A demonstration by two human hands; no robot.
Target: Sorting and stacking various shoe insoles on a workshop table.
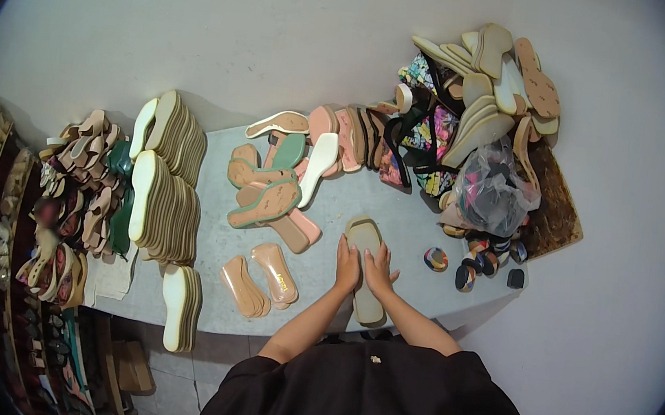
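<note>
On the grey table in front of me lies a beige shoe sole (368, 309), lengthwise, its heel end toward my body. My left hand (348, 268) grips its left edge, thumb on the upper face. From the other side my right hand (378, 271) holds the right edge, with some fingertips showing beyond the sole. Parts of both hands' fingers are hidden. Left of them are two small piles of glossy tan insoles (245, 286) (274, 273). Beyond these, a loose heap holds green-edged soles (266, 204) and a white sole (320, 169).
Tall stacks of cream soles (163, 217) stand along the table's left part, beside piled sandal uppers (89, 172). Floral sandals (432, 129), a clear plastic bag (498, 189) and striped round pieces (436, 259) crowd the right. Shelves of footwear (6, 228) line the far left.
</note>
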